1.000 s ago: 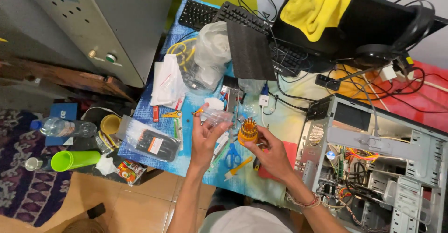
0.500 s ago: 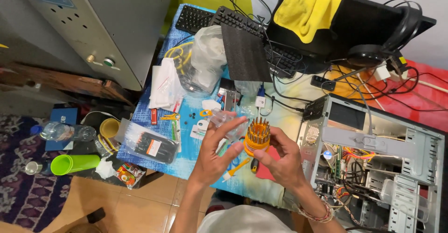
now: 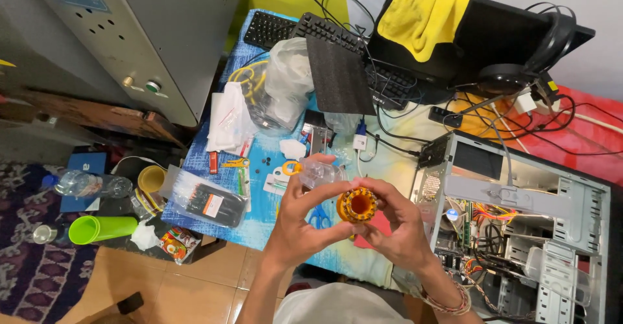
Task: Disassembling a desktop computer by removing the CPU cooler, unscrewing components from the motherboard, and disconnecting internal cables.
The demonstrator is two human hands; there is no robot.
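Both hands hold the orange round bit holder [image 3: 356,205] up just left of the open computer case [image 3: 519,233], above the bench [image 3: 259,187]. The left hand [image 3: 300,223] fingers wrap its side; the right hand [image 3: 396,223] fingers pinch its rim, steadying it hollow end up.

Two bare forearms rising from the near edge, both uncovered to the wrists, no sleeves showing. Left hand [image 3: 302,223] wearing nothing: no ring, no watch, no band. Right hand [image 3: 399,230] also ringless, fingernails trimmed short. Wearing a stack of thin bracelets [image 3: 448,300] on the right wrist, beaded and threaded, in pale, reddish and dark strands. Wearing a whitish shirt [image 3: 337,306], showing only as a rounded patch at the near edge between the arms.
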